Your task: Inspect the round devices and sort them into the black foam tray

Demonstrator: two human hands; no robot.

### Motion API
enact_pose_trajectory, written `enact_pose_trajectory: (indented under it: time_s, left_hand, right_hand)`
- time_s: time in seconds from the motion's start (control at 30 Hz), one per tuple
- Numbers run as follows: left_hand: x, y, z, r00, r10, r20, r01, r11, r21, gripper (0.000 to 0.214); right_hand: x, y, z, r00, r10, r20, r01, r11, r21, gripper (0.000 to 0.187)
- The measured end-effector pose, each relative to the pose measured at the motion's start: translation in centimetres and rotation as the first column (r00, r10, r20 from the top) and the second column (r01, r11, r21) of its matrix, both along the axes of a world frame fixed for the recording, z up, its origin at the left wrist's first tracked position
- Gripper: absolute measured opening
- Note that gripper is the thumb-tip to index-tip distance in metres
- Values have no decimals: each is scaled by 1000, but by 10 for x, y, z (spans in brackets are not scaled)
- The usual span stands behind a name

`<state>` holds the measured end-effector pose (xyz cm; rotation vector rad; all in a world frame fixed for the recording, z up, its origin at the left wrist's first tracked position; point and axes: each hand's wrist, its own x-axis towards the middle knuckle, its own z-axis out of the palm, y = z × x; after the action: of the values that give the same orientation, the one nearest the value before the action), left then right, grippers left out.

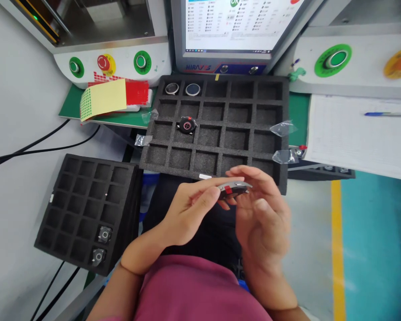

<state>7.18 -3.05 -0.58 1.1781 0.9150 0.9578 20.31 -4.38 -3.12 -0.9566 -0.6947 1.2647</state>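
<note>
My left hand pinches a round watch case between thumb and fingers, just in front of the black foam tray. The case is silver-edged with a dark face and a red mark on its side. Around the far side of the case, my right hand is cupped with its fingers apart; whether its fingertips touch the case I cannot tell. In the tray, another watch case lies back up across a divider. Two more, a dark watch case and a blue-faced watch case, sit in the back row.
A second foam tray at the left, on a stack, holds two watch parts. Behind stand a monitor and button panels. Yellow paper lies at back left; paper sheets and a pen lie right.
</note>
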Motion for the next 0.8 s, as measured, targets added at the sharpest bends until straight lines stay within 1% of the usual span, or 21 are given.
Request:
enact_pose_trajectory:
  time_s: [0.07,0.13,0.2,0.27,0.33,0.4,0.57,0.67,0.8]
  left_hand:
    - [2,0,0,1000,15,1,-15,1000,-3,43]
    - [3,-1,0,997,-4,-80,7,1000,29,43]
    - [3,-3,0,981,-27,-194,39,997,61,36]
    - [3,-3,0,956,-28,-291,59,993,98,27]
    - [2,-3,0,940,-14,-341,69,986,149,22]
    - [2,-3,0,936,-5,-351,76,979,191,21]
    - [0,-5,0,948,13,-318,62,972,225,16]
    - [-2,-9,-2,944,59,-323,43,953,301,16]
    - [-4,-9,-5,926,82,-369,66,926,372,20]
  right_hand:
    - [-1,0,1,997,71,33,-72,997,11,29]
    - [-2,1,2,993,111,44,-112,993,28,20]
    - [-4,2,2,993,106,44,-109,992,64,15]
    - [-5,3,1,995,91,41,-95,990,107,15]
    - [-5,3,-2,995,87,38,-92,985,147,13]
    - [-6,2,-5,996,73,48,-80,982,173,10]
    - [-13,0,-9,996,18,91,-37,977,210,10]
    - [-18,-2,-6,997,19,69,-36,964,263,13]
    - [-23,-2,-8,1000,8,0,-8,947,321,15]
